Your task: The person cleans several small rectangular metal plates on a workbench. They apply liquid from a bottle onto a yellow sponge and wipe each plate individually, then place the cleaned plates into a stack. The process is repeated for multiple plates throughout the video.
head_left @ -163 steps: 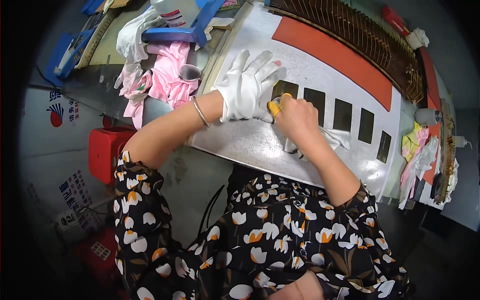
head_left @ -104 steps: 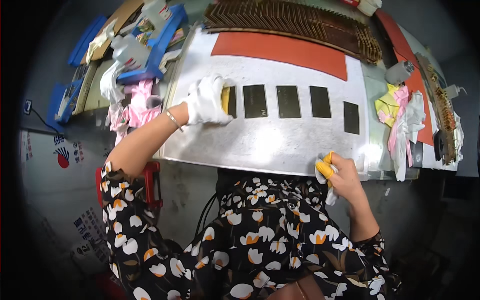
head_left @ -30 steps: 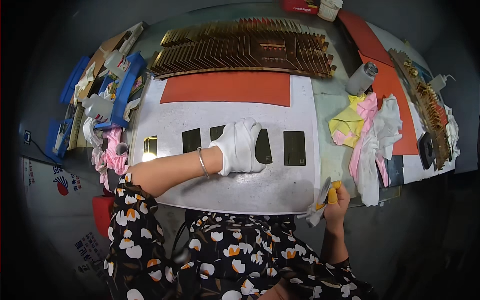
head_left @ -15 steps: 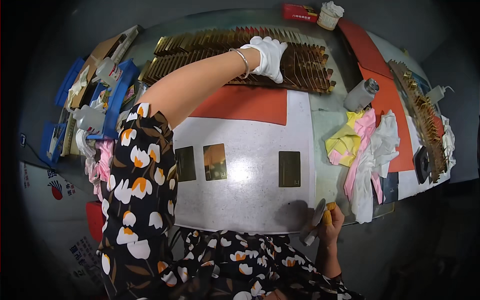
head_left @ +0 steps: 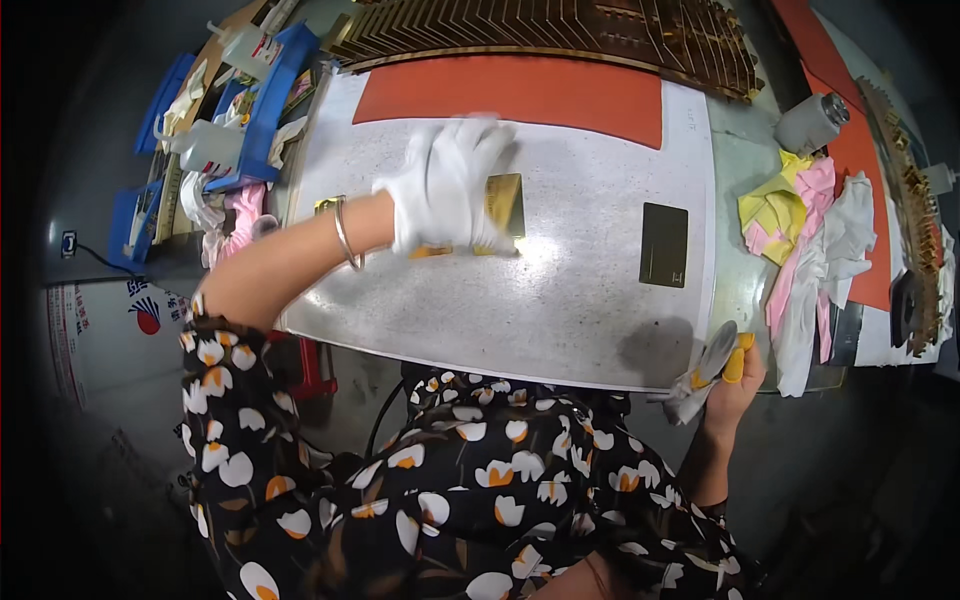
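Observation:
My left hand (head_left: 445, 185), in a white glove, is over the left part of the pale sheet. Its fingers are blurred, so I cannot tell whether they grip anything. A gold rectangular plate (head_left: 508, 208) shows beside the thumb, partly covered by the glove. The edge of another gold plate (head_left: 432, 251) peeks out under the hand, and a third gold plate (head_left: 325, 205) shows behind my wrist. My right hand (head_left: 735, 380), with yellow finger covers, is closed on a grey round-ended tool (head_left: 718, 348) wrapped in pale cloth. A dark plate (head_left: 664, 245) lies flat at the right.
A slotted rack (head_left: 540, 35) of brass-coloured plates stands at the back, behind a red mat (head_left: 510, 95). Blue trays (head_left: 285, 85) and plastic bottles (head_left: 212, 148) are at left. Crumpled cloths (head_left: 790, 215), a grey canister (head_left: 812, 122) and another toothed rack (head_left: 905, 210) are at right.
My left hand has come back from the rack to over the gold plates. The view has shifted, moving the table upward and rightward in it. My right hand keeps its hold.

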Available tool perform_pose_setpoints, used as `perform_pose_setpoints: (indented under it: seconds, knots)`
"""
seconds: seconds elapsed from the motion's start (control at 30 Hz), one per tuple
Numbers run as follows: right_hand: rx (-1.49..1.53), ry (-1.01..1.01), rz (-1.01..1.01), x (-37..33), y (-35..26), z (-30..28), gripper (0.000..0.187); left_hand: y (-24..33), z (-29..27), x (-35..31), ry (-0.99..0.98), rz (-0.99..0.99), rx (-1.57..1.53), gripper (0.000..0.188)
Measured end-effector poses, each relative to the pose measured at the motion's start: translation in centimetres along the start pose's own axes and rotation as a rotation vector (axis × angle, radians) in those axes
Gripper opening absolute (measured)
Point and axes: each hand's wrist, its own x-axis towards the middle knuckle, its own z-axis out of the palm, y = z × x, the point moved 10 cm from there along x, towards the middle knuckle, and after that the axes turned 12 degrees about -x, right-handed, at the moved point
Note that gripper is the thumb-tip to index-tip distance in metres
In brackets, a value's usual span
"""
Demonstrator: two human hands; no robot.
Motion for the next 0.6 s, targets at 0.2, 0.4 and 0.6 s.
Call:
perform_pose_setpoints:
  seconds: [0.2,0.4,0.6]
  knots:
    - [-0.004,0.049,0.007,0.4,-1.2,0.3,0.025,-0.7,2.5,-2.6,0.011,-0.184,-0.101,0.077]
    - [0.054,0.037,-0.034,1.1,-1.6,0.8,0.021,-0.8,2.1,-2.2,0.091,-0.241,-0.215,0.062]
    - [0.077,0.003,-0.012,1.1,-1.7,1.3,0.021,1.8,1.6,-2.6,0.028,-0.083,-0.037,0.070]
